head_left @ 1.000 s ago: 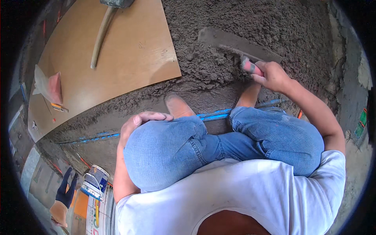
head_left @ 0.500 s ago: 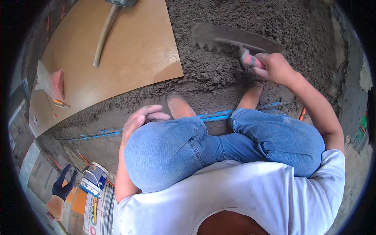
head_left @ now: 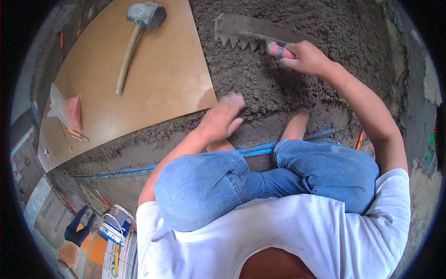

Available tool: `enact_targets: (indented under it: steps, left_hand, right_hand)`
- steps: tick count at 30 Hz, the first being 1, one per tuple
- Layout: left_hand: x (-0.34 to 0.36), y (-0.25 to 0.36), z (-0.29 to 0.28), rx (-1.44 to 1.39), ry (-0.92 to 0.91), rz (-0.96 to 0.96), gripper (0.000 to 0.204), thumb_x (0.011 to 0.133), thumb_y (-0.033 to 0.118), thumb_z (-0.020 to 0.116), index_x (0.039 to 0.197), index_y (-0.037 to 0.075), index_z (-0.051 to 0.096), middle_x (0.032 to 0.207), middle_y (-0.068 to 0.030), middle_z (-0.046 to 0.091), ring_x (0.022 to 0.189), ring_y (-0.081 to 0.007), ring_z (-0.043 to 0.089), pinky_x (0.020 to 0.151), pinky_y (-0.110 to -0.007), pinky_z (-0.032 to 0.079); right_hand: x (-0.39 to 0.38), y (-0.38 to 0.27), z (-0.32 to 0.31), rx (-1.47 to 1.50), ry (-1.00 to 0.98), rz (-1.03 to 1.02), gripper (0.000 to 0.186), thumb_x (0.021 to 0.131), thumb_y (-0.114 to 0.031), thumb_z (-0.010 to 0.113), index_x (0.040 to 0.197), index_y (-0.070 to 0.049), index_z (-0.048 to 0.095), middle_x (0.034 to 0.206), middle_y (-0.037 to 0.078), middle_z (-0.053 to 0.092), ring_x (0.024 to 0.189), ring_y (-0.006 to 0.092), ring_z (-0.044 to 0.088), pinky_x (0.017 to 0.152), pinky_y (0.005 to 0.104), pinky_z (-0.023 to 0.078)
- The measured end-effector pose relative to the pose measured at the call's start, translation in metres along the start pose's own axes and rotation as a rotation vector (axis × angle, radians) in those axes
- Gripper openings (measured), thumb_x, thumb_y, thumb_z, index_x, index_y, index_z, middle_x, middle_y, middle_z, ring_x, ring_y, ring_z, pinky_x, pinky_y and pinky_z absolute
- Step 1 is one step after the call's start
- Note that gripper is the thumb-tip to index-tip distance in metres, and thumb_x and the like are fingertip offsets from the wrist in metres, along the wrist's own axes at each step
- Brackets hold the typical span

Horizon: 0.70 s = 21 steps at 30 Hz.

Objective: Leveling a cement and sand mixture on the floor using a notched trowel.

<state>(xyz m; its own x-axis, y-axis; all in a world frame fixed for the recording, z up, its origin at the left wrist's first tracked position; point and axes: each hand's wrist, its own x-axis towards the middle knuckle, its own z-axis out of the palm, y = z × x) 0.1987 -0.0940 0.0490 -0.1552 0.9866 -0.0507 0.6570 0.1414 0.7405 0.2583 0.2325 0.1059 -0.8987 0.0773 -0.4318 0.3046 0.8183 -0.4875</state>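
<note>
Editor: Where was the trowel [head_left: 246, 30], and in whose grip?

Reporter: Over the wet mortar [head_left: 355, 42], just right of the board [head_left: 162, 76], its toothed edge facing the crouching person [head_left: 278, 228]. The right hand [head_left: 310, 58] was clamped round the pink handle [head_left: 281, 51]. Whether the blade touched the mortar could not be told.

Editor: And the left hand [head_left: 218, 118]?

Reporter: It was by the board's near corner, thumb apart from the fingers. The fingertips were blurred; whether they pinched anything could not be told.

Editor: What did good work call for there?

Reporter: By this reporter's judgement, a steady wrist, an even blade angle and light, overlapping strokes, since hard pressing would likely have dug the teeth into the coarse mortar. The left hand was best kept clear of those teeth.

Editor: And the count?

Reporter: One trowel, one board and, on it, one mallet [head_left: 146, 15], one plastic bag [head_left: 69, 109] and one small orange tool [head_left: 78, 135]. One bucket [head_left: 115, 225] showed at lower left, near one other person [head_left: 68, 251]. Two feet [head_left: 297, 123] showed, the left one mostly hidden behind the left hand.
</note>
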Motion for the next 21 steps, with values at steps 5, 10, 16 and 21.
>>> enact_targets:
  steps: [5,10,16,21]
  left_hand:
    - [0.006,-0.045,-0.052,0.148,0.292,-0.239,0.036,0.082,0.009,0.054,0.117,0.000,0.051,0.118,-0.0197,0.055,0.112,-0.0378,0.050,0.098,-0.042,0.040]
    - [0.059,-0.131,-0.108,0.468,0.501,-0.366,0.040,0.086,0.013,0.050,0.122,-0.003,0.046,0.132,-0.0217,0.042,0.123,-0.0372,0.040,0.104,-0.041,0.032]
    - [0.098,-0.172,-0.108,0.626,0.622,-0.398,0.043,0.084,0.016,0.052,0.123,-0.003,0.046,0.133,-0.0199,0.041,0.124,-0.0376,0.036,0.105,-0.044,0.029]
    - [0.102,-0.169,-0.110,0.594,0.625,-0.420,0.043,0.085,0.016,0.051,0.124,-0.002,0.046,0.133,-0.0186,0.041,0.124,-0.0373,0.036,0.106,-0.044,0.028]
  right_hand:
    - [-0.005,0.005,-0.008,-0.074,-0.146,-0.072,0.031,0.074,-0.033,0.061,0.078,-0.003,0.060,0.072,0.021,0.060,0.074,0.0391,0.059,0.068,0.0453,0.046]
    - [0.048,0.001,-0.033,-0.043,-0.063,-0.001,0.035,0.074,-0.036,0.060,0.081,-0.002,0.061,0.077,0.021,0.062,0.078,0.0383,0.060,0.071,0.0445,0.046]
    - [0.127,0.002,-0.068,-0.009,0.109,0.083,0.038,0.075,-0.038,0.058,0.087,-0.002,0.061,0.084,0.020,0.063,0.082,0.0357,0.061,0.075,0.0439,0.047]
    - [0.172,0.003,-0.081,0.099,0.217,0.107,0.039,0.076,-0.039,0.057,0.082,-0.001,0.062,0.080,0.022,0.062,0.080,0.0364,0.061,0.074,0.0432,0.046]
